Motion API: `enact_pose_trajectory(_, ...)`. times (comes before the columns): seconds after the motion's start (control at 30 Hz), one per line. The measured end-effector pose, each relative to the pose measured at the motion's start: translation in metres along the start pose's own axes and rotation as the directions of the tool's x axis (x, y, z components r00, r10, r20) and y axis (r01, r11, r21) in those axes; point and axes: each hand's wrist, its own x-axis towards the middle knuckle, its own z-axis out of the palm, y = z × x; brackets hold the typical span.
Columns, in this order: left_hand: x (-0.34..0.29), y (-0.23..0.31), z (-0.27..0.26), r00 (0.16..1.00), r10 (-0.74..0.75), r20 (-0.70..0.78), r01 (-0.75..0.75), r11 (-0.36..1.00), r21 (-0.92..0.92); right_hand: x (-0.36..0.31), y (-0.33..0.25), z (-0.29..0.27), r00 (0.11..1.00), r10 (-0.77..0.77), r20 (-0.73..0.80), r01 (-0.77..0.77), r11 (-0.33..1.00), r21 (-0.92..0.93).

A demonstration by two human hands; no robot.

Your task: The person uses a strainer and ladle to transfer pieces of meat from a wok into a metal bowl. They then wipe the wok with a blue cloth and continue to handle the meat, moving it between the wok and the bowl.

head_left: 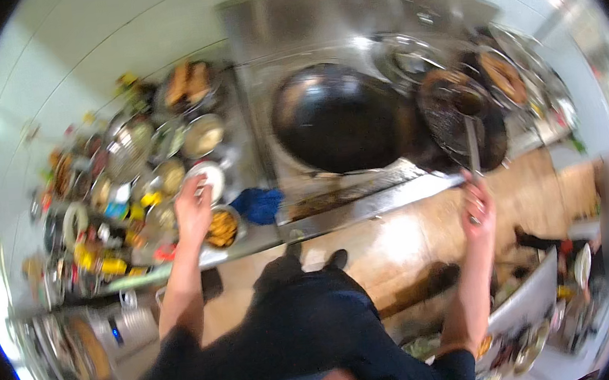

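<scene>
My right hand point(477, 209) is wrapped round the handle of a metal ladle point(472, 144). The ladle's head rests in or just over a dark pan point(440, 120) at the right of the stove. On the left, my left hand point(194, 210) reaches over a small white bowl point(212, 176), its fingers bent together at the rim. Blur hides whether they grip the rim or something inside. Just below that bowl stands a bowl of orange-yellow food pieces point(222, 228), and a crumpled blue cloth point(258, 205) lies to its right.
A large black wok point(334, 118) fills the middle of the steel stove. Browned long pieces lie in a metal bowl point(188, 85) at the back left and in another bowl point(502, 79) at the back right. Several seasoning bowls and bottles crowd the left counter, beside a metal strainer point(128, 148).
</scene>
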Motion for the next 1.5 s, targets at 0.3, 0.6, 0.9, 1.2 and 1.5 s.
enact_pose_trajectory(0.3, 0.133, -0.086, -0.042, 0.934, 0.241, -0.263, -0.108, 0.893, 0.438, -0.043, 0.1, 0.055, 0.979, 0.198, 0.05, -0.204, 0.926, 0.317)
enact_pose_trajectory(0.6, 0.222, -0.183, -0.001, 0.716, -0.429, 0.551, 0.658, 0.678, -0.327, -0.05, 0.151, 0.051, 0.897, 0.219, -0.385, -0.337, 0.902, -0.271)
enact_pose_trajectory(0.9, 0.236, -0.205, 0.051, 0.645, -0.108, 0.757, 0.744, -0.139, -0.654, -0.045, 0.162, 0.044, 0.932, -0.346, -0.105, -0.258, -0.435, -0.862)
enact_pose_trajectory(1.2, 0.22, -0.162, 0.025, 0.612, -0.132, 0.78, 0.741, -0.249, -0.623, -0.017, 0.16, 0.048, 0.931, -0.355, -0.082, -0.303, -0.631, -0.714)
enact_pose_trajectory(1.5, 0.106, -0.048, -0.033, 0.725, -0.083, 0.684, 0.688, 0.05, -0.724, -0.016, 0.117, 0.03, 0.964, -0.241, -0.11, -0.184, -0.311, -0.932)
